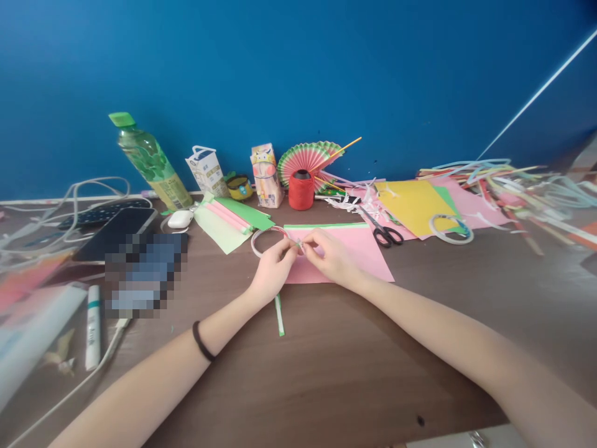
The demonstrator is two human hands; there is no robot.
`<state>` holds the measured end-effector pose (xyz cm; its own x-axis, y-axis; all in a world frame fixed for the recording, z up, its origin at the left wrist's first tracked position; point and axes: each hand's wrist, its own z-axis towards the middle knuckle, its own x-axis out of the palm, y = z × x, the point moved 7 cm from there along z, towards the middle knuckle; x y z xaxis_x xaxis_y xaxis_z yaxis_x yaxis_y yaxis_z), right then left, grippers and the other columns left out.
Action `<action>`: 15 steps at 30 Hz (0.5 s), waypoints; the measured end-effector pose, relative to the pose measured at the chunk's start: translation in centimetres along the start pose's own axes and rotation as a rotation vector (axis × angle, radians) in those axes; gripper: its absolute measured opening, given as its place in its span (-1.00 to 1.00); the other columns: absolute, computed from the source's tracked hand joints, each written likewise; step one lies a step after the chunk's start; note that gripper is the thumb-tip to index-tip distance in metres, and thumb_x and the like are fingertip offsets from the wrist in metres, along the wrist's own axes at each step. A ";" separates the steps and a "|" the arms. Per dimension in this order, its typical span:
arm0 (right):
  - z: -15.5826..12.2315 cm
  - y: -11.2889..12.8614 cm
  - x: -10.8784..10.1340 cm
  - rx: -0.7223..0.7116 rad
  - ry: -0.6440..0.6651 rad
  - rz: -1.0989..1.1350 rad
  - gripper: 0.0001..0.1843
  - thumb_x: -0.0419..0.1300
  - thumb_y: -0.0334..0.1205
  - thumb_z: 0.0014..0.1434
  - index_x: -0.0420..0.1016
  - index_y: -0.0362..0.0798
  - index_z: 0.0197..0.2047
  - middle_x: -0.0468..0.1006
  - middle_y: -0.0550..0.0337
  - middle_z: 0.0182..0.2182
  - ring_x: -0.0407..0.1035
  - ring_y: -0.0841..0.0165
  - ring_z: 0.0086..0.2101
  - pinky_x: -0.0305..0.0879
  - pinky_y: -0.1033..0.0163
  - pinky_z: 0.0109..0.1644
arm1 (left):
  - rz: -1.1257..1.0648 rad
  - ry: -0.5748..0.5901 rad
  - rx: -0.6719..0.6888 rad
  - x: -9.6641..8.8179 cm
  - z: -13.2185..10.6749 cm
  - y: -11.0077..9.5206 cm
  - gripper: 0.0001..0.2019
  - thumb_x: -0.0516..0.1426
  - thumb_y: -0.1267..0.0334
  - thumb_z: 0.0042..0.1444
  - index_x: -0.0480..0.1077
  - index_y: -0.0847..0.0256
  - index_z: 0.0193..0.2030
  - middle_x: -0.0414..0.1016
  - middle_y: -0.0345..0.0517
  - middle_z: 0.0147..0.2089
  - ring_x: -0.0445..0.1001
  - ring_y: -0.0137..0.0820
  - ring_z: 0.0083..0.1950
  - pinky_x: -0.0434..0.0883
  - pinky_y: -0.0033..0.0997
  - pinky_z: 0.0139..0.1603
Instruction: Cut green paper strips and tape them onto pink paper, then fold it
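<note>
My left hand and my right hand meet over a pink sheet of paper, fingertips pinched. Between them shows a small pale green bit, too small to make out fully. From beneath my left wrist a narrow green-edged white strip reaches toward the front; whether it joins the bit in my fingers is hidden. A roll of tape lies just left of the pink sheet, partly behind my left hand. Along the sheet's far edge runs a green and white band.
Black scissors, yellow paper and another tape roll lie right. Behind are red thread, a pleated paper fan and cartons. At left stand a green-capped bottle, folded papers, a marker and cables.
</note>
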<state>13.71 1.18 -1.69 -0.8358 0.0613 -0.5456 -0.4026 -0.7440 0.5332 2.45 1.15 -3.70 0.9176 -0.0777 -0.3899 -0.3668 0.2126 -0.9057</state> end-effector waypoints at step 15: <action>0.6 -10.8 -8.4 0.518 -0.485 0.020 -0.91 -0.01 -0.25 0.06 0.27 -0.05 -0.41 0.39 0.24 -0.51 0.33 0.40 -0.48 0.28 0.23 -0.31 | -0.428 0.040 -0.108 0.5 0.5 1.7 -0.81 0.01 0.16 0.08 0.25 0.23 -0.45 0.24 -0.33 -0.65 0.20 -0.59 -0.66 0.16 -0.61 -0.66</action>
<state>24.87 9.09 -2.52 -0.8685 0.4297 -0.2472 -0.4102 -0.3430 0.8450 2.37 2.01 -5.36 0.9844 -0.1750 0.0198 0.0289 0.0499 -0.9983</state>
